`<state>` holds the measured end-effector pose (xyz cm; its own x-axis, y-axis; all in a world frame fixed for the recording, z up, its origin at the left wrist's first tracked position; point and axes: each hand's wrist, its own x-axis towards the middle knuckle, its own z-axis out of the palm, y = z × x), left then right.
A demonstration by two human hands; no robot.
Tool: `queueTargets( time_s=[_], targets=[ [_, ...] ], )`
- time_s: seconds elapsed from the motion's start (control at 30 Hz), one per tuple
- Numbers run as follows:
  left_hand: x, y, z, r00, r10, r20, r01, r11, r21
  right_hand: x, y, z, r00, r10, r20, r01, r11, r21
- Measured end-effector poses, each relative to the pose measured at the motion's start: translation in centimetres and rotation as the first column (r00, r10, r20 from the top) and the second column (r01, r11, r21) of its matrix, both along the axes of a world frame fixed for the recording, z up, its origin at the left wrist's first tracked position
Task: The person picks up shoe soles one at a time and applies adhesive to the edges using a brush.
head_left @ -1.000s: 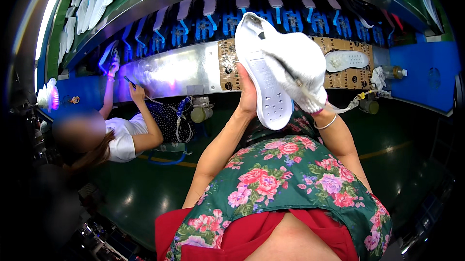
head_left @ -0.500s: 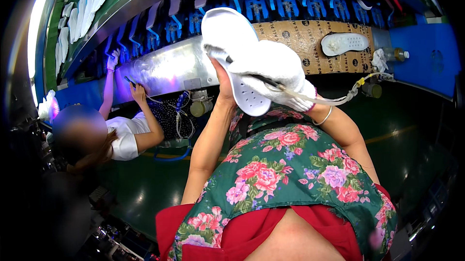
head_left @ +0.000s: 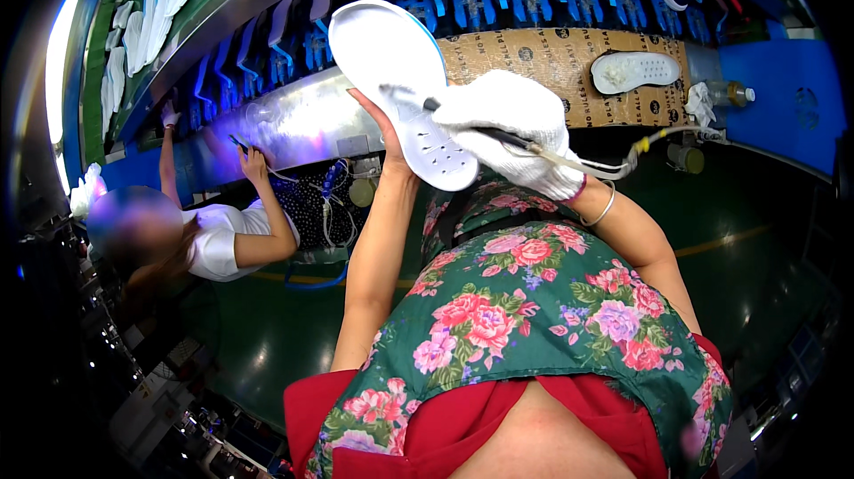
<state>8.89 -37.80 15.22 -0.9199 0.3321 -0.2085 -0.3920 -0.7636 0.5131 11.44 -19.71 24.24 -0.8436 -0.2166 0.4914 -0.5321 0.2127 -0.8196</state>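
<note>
A white shoe sole [head_left: 378, 39] is tilted up in front of me, its wide end away and its holed end toward my body. My bare left hand [head_left: 389, 132] grips its left edge from beneath, fingers partly hidden behind it. In a white knit glove, my right hand [head_left: 520, 128] is closed round a dark-handled brush [head_left: 505, 138] over the sole's middle. The brush's tip is blurred at the sole's surface. From its rear end a clear hose [head_left: 587, 161] runs off to the right.
Another white sole [head_left: 636, 72] lies on the cardboard sheet [head_left: 569, 52] on the bench. Beyond it stands a row of blue holders [head_left: 529, 3]. A bottle [head_left: 731, 95] and crumpled white tissue [head_left: 698, 104] are at the right. A co-worker [head_left: 222, 239] works at the left.
The sole and both my hands have shifted slightly left and away from me. The brush is still in my right hand. The co-worker's gloved hand has moved left and down.
</note>
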Motion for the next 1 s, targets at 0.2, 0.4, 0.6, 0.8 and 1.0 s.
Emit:
queueTargets(
  time_s=[0.2, 0.4, 0.6, 0.8, 1.0],
  targets=[
    [-1.4, -0.8, -1.2, 0.967, -0.208, -0.145, 0.247, 0.906, 0.343, 1.2, -1.1, -0.4, 0.978, 0.128, -0.167, -0.117, 0.990, 0.076],
    [-3.2, -0.7, -0.9, 0.971, -0.170, -0.167, 0.226, 0.885, 0.407, 1.3, -0.6, -0.6, 0.970, 0.092, -0.225, -0.045, 0.977, 0.209],
    [-4.3, -0.6, -0.7, 0.977, -0.062, -0.204, 0.142, 0.905, 0.402, 1.8, -0.9, -0.4, 0.963, 0.194, -0.188, -0.178, 0.979, 0.099],
    [-4.4, -0.6, -0.7, 0.977, -0.098, -0.190, 0.167, 0.903, 0.397, 2.6, -1.0, -1.2, 0.965, 0.122, -0.234, -0.067, 0.971, 0.230],
    [-4.3, -1.2, -0.3, 0.980, -0.143, -0.141, 0.180, 0.938, 0.297, 1.5, -0.3, -0.8, 0.991, 0.108, -0.081, -0.102, 0.992, 0.075]
  ],
)
